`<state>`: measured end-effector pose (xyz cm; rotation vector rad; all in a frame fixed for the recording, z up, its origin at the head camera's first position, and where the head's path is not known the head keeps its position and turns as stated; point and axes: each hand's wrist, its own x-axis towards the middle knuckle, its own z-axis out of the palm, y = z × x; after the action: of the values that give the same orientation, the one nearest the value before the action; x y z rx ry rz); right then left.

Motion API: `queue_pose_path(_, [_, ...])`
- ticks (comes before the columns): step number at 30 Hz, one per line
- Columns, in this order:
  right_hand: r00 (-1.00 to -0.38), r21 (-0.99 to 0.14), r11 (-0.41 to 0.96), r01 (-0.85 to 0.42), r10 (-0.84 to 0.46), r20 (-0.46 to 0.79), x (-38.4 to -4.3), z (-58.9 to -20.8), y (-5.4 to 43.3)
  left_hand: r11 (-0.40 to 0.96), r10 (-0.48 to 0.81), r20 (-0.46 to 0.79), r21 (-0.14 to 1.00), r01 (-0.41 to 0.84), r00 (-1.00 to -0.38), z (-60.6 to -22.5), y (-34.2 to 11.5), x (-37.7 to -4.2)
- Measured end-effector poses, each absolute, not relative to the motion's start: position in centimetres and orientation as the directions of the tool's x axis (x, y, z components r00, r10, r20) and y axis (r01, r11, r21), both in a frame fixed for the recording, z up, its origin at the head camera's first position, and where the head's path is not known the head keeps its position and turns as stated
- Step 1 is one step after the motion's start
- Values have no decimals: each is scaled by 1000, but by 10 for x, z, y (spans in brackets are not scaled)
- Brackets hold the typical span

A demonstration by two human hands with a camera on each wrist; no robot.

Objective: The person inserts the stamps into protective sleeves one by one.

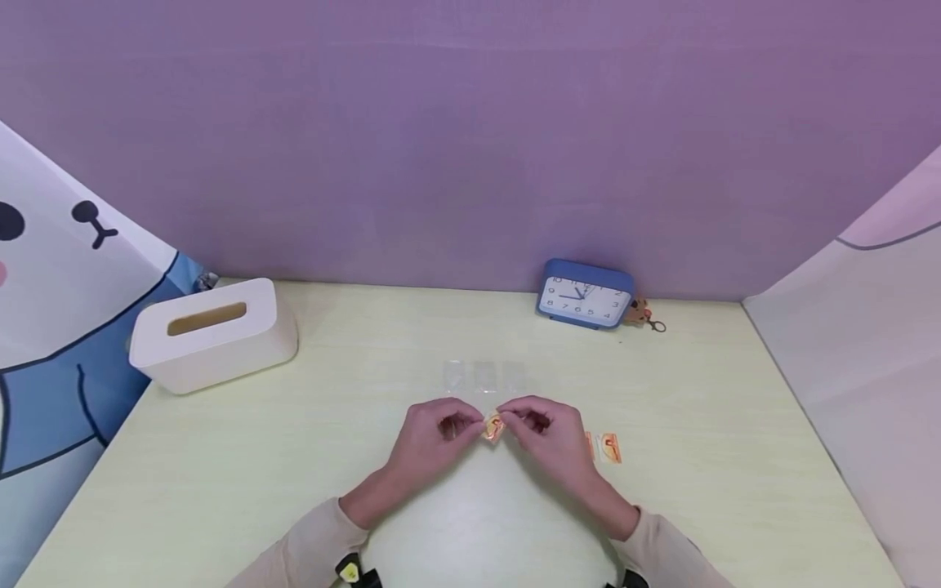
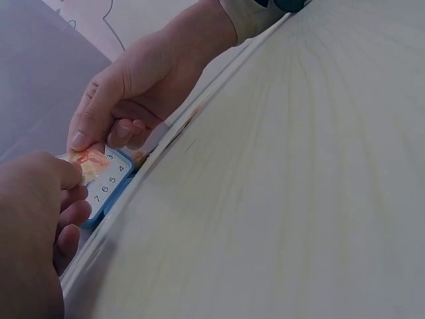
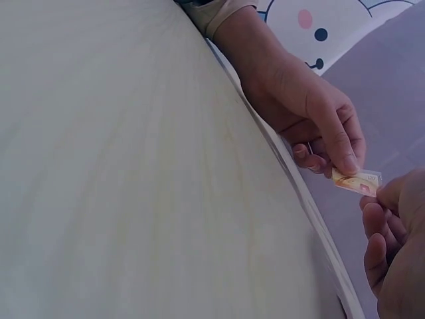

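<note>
Between my two hands is a small orange-and-yellow printed card (image 1: 493, 428) with a clear, shiny edge (image 3: 379, 178). My left hand (image 1: 434, 437) pinches one side of it between thumb and forefinger. From the other side my right hand (image 1: 553, 437) pinches it the same way. In the left wrist view the card (image 2: 89, 161) overlaps the clock behind it. Just beyond the hands, several clear plastic pieces (image 1: 485, 376) lie side by side on the table. Right of my right hand lies a similar orange card (image 1: 610, 447), with another partly hidden by the hand.
A white tissue box (image 1: 213, 335) stands at the table's back left. Toward the back right are a blue alarm clock (image 1: 585, 294) and a small brown keychain (image 1: 637, 313). A purple backdrop (image 1: 470, 163) rises behind the pale table (image 1: 353, 343), with printed cloth at both sides.
</note>
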<state>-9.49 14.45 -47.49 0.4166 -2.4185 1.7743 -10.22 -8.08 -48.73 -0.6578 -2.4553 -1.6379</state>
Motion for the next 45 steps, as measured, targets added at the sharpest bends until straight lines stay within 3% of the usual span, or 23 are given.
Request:
queue_pose_path(12, [-978, -933, 299, -200, -111, 174, -92, -470, 154, 320, 237, 254, 891, 322, -938, -486, -90, -106])
queue_pose_path(27, [-979, -922, 329, -203, -62, 193, -88, -463, 185, 428, 114, 161, 883, 194, -980, -485, -131, -119])
queue_pose_path(45, [-980, -901, 388, -195, -51, 191, -85, -468, 213, 549, 12, 264, 804, 227, -965, -492, -152, -144])
